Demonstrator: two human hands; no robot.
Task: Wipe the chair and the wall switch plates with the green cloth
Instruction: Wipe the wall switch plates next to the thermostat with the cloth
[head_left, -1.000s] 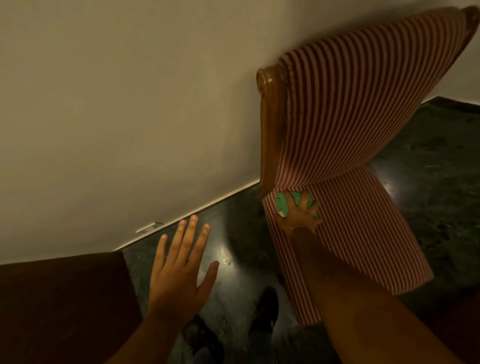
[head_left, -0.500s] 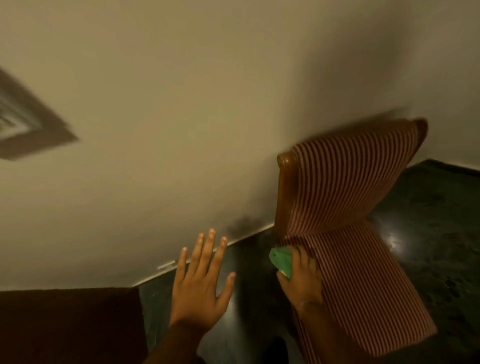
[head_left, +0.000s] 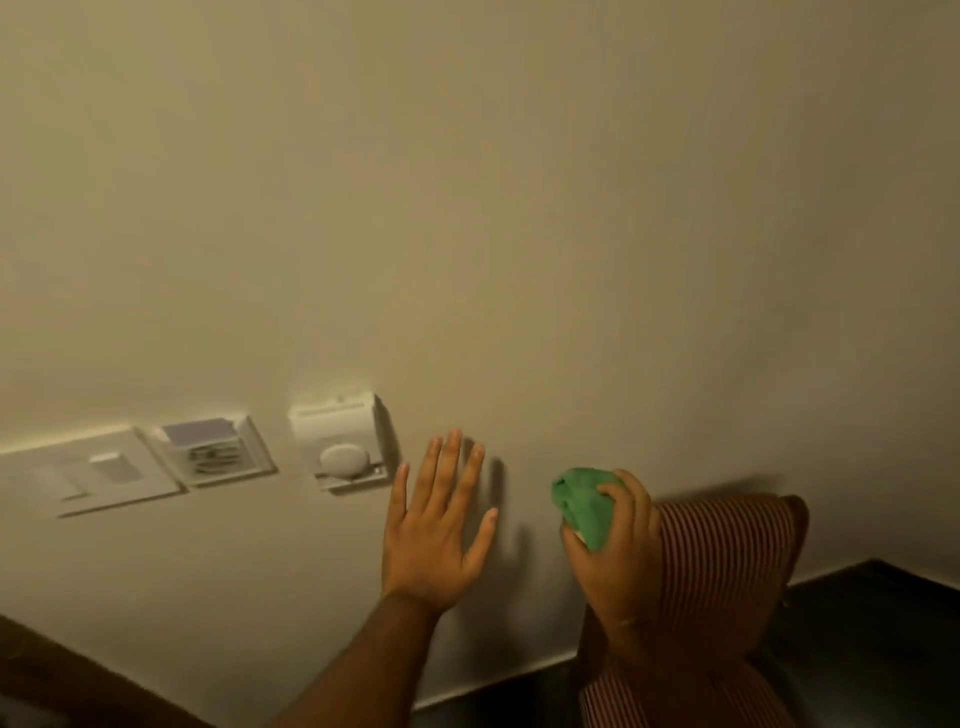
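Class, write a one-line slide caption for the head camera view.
Right hand grips the green cloth beside the striped chair; open left hand reaches toward the wall switch plates.

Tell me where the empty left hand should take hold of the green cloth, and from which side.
Grip the bunched end of the green cloth that sticks out up and left of the right hand. Bring the left hand in from the left, since the right hand's fingers wrap the other side.

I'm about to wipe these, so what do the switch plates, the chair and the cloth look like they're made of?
Switch plates: probably plastic, white, smooth, moulded edges. Chair: woven striped upholstery; a wood frame is not clear here. Cloth: soft green fabric, bunched in the right hand, maybe microfibre.
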